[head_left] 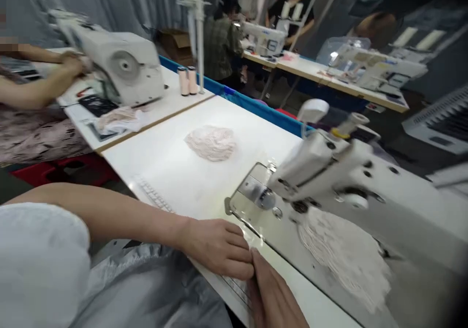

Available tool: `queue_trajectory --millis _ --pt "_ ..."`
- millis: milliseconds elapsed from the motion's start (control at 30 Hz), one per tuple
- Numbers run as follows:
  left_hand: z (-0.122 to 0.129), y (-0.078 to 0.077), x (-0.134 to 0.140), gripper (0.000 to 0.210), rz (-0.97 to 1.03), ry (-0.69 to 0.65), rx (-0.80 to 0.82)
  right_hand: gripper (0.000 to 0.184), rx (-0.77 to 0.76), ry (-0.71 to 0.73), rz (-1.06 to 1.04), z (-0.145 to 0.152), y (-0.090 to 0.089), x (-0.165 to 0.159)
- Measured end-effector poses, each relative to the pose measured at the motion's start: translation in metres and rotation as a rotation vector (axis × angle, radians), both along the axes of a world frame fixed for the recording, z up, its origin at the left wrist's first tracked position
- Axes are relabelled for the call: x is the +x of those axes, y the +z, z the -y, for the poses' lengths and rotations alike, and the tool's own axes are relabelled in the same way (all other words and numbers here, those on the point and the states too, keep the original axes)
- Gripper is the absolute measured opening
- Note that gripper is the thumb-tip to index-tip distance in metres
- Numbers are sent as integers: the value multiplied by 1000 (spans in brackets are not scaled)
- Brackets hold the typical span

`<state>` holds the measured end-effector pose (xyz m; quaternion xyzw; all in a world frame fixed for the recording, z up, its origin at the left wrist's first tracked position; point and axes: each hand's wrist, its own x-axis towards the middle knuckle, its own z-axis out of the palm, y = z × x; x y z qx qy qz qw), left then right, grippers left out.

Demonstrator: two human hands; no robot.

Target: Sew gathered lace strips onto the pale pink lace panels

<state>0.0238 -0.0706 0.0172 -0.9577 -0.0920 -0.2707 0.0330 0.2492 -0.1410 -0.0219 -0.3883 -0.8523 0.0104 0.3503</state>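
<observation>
My left hand (pixel 219 247) is at the front edge of the white sewing table (pixel 164 157), knuckles up and fingers curled together. Its fingertips meet those of my right hand (pixel 274 294), which comes in from the bottom with its fingers pressed together. Whatever may be between the fingers is hidden. Just beyond them is a white sewing machine (pixel 329 172) with a metal needle plate (pixel 252 189). A stack of pale, ruffled fabric pieces (pixel 347 255) lies under the machine's arm. A second pale pink stack (pixel 212 143) rests on the table's far half.
On the left, a co-worker's arms (pixel 54 74) are at another sewing machine (pixel 120 65), with crumpled fabric (pixel 120 118) beside it. Two thread cones (pixel 187 80) stand near a white pole (pixel 200 35). A blue trough (pixel 256 106) borders the table's back. More people and machines are behind.
</observation>
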Motion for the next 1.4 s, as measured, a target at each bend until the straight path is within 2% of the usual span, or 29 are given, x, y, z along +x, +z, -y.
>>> queue_trajectory --millis 100,233,367,433,533,667,767,833,933,1033,1200,1300,1400 --pt "-7 2 8 26 -12 -37 -63 53 12 -51 -11 5 -2 15" --pt "-12 3 7 22 -88 -20 -184 48 11 -166 -74 5 -21 26" --pt "-11 -1 5 31 -97 62 -318 46 -88 -158 -134 0 -30 26" --pt "-11 -1 4 30 -74 196 -327 47 -147 -133 -149 -1 -29 25" --pt "-6 -2 3 29 -32 516 -326 48 -239 -115 -170 -1 -22 24" --pt "24 -2 9 42 -28 947 -369 41 -353 -85 -148 -3 -4 24" --pt "52 0 18 56 -65 1156 -435 33 -465 -66 -232 -8 15 24" --pt "64 3 23 61 -95 1237 -496 33 -610 -32 -330 -10 27 24" --pt "67 7 25 63 -138 1260 -600 36 -755 -18 -339 -12 38 24" --pt "63 10 24 63 -157 1264 -677 35 -902 -35 -371 -14 43 23" --pt "63 19 26 65 -173 1286 -746 24 -1159 -131 -528 -12 48 22" --pt "65 32 34 66 -194 1279 -746 26 -1298 -216 -742 11 60 31" --pt "61 48 47 70 -218 1284 -703 31 -1402 -241 -1003 50 85 51"
